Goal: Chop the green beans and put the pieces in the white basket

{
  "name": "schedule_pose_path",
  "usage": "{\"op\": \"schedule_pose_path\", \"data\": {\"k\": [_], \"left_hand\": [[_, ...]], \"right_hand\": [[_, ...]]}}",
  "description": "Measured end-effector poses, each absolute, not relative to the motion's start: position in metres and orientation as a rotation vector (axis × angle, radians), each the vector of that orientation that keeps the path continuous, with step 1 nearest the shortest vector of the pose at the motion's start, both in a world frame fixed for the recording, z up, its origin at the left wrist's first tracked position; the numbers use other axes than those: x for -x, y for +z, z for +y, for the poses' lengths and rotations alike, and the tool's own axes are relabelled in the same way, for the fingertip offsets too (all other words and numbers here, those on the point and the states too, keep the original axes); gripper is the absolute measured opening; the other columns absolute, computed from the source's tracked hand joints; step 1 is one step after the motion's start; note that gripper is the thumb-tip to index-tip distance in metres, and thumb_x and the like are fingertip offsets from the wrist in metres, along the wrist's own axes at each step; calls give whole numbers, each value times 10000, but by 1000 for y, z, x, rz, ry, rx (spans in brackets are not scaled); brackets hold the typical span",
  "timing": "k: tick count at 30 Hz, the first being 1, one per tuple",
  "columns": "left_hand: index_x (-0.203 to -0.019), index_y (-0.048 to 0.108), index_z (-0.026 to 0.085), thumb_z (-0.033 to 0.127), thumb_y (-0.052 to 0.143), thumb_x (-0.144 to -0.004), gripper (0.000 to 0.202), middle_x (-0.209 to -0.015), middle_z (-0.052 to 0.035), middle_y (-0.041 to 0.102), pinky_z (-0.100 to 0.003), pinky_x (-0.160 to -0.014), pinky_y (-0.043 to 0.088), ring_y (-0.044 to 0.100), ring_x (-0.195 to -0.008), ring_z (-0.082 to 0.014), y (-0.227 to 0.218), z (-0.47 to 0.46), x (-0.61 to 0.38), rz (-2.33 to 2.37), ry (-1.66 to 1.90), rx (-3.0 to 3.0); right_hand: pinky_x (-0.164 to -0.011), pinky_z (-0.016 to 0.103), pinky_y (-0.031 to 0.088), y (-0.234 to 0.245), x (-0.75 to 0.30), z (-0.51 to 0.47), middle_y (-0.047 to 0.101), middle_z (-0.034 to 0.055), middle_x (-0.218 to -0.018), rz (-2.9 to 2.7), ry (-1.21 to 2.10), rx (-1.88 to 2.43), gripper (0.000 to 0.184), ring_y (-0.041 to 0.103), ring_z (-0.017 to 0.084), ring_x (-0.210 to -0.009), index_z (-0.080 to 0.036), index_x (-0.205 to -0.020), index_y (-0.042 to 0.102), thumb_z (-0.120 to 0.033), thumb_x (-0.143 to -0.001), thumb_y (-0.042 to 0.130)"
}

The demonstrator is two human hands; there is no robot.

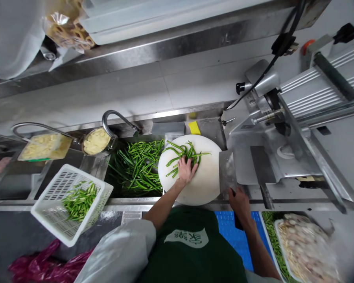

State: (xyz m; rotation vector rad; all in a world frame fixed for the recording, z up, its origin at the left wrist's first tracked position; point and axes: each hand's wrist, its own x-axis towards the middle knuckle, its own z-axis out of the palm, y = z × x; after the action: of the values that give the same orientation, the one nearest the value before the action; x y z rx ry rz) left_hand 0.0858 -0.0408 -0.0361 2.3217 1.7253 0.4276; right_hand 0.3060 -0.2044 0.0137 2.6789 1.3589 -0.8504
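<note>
Several long green chili peppers (pixel 179 151) lie in a loose bunch on a round white cutting board (pixel 205 181). My left hand (pixel 186 171) is on top of the bunch, fingertips down among the peppers and thumb off to the right. The undersides of its fingers are hidden. To the right of the board, my right hand (pixel 238 202) is closed around the dark handle of a cleaver (pixel 227 171). Its broad blade stands beside the board's right edge. More green chili peppers (pixel 143 165) fill the sink left of the board.
A white plastic basket (pixel 102 196) with cut green pieces sits at the left. Behind it is a metal pot (pixel 96 142) of pale slices under a curved faucet (pixel 109 118). A slicing machine (pixel 283 137) and a second cleaver (pixel 262 169) occupy the right. A metal shelf (pixel 153 47) hangs above.
</note>
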Motion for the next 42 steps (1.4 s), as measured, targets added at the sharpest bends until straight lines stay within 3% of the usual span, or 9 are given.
{"op": "schedule_pose_path", "data": {"k": [3, 6, 10, 14, 17, 23, 31, 35, 42], "left_hand": [[-1555, 444, 142, 600, 566, -955, 765, -1622, -238, 350, -662, -1175, 270, 302, -1488, -460, -41, -63, -98, 1695, 210, -2439], [-1629, 311, 174, 505, 538, -993, 752, -1682, -216, 251, -628, -1204, 266, 270, -1530, -431, -45, -86, -101, 1544, 28, -2594], [-1630, 314, 283, 526, 472, -1019, 676, -1708, -142, 223, -606, -1193, 321, 288, -1536, -396, -35, -87, -83, 1311, 14, -2677], [-1651, 254, 254, 491, 336, -1061, 641, -1712, -118, 221, -630, -1227, 250, 166, -1588, -331, -15, -34, -40, 1464, 124, -2615], [-1651, 258, 219, 587, 407, -1018, 747, -1724, -150, 142, -710, -1216, 164, 64, -1596, -387, -15, 24, -10, 1483, 35, -2602], [-1621, 345, 243, 569, 420, -1017, 690, -1712, -143, 199, -750, -1190, 160, 111, -1584, -416, -36, 83, -17, 1527, 25, -2436], [-1568, 421, 185, 498, 268, -1069, 608, -1660, -135, 344, -481, -1292, 195, 252, -1570, -257, -47, -13, -2, 1680, 812, -1929], [-1563, 425, 201, 495, 255, -1071, 598, -1656, -115, 360, -478, -1315, 110, 226, -1581, -241, -66, -63, -24, 1714, 841, -1640], [-1619, 294, 161, 519, 409, -1033, 696, -1702, -157, 214, -465, -1289, 243, 218, -1582, -273, -58, -95, -51, 1619, 826, -1759]], "right_hand": [[-737, 304, 413, 13, -306, -205, 727, 167, -931, 1368, -844, -2681, 429, 684, 260, -887, -66, -1107, 676, -384, -1050, 394], [-729, 302, 413, 11, -306, -206, 726, 160, -924, 1372, -842, -2680, 411, 681, 257, -879, -73, -1109, 676, -381, -1049, 411], [-721, 311, 416, 9, -308, -206, 723, 160, -903, 1334, -858, -2672, 420, 683, 266, -869, -64, -1122, 674, -390, -1047, 419], [-730, 317, 421, 9, -309, -206, 727, 162, -910, 1371, -858, -2681, 413, 685, 265, -857, -67, -1114, 685, -376, -1041, 420], [-736, 320, 423, 9, -309, -206, 730, 161, -903, 1375, -847, -2695, 408, 686, 267, -857, -73, -1097, 692, -376, -1036, 426], [-725, 327, 423, 13, -307, -205, 732, 178, -905, 1369, -823, -2708, 409, 683, 273, -828, -59, -1078, 691, -378, -1028, 441], [-707, 323, 409, 15, -305, -204, 726, 181, -899, 1278, -896, -2738, 410, 679, 282, -848, -51, -1114, 679, -371, -1030, 438], [-696, 324, 397, 14, -306, -204, 727, 194, -931, 1265, -911, -2724, 441, 669, 282, -848, -55, -1127, 682, -410, -1029, 441], [-701, 320, 383, 10, -322, -207, 729, 177, -915, 1410, -776, -2696, 427, 644, 265, -815, -87, -1077, 710, -405, -1019, 430]]}}
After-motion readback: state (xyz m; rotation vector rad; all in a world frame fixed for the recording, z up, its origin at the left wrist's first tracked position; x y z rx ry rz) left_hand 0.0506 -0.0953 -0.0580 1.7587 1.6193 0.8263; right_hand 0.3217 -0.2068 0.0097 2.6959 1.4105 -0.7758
